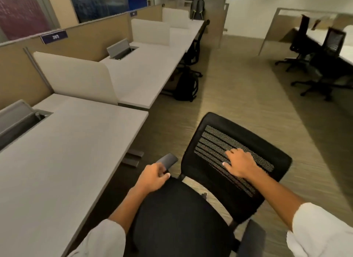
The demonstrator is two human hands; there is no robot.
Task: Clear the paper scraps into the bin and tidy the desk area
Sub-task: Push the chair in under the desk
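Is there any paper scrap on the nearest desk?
No, the desk shows only its bare white top and an open cable hatch at its far left corner.

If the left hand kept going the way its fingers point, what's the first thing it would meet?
The left hand already grips the chair's armrest, fingers aimed up and right along it. Past the pad's end I'd expect bare floor, then the corner of the far desk, though depth is hard to judge.
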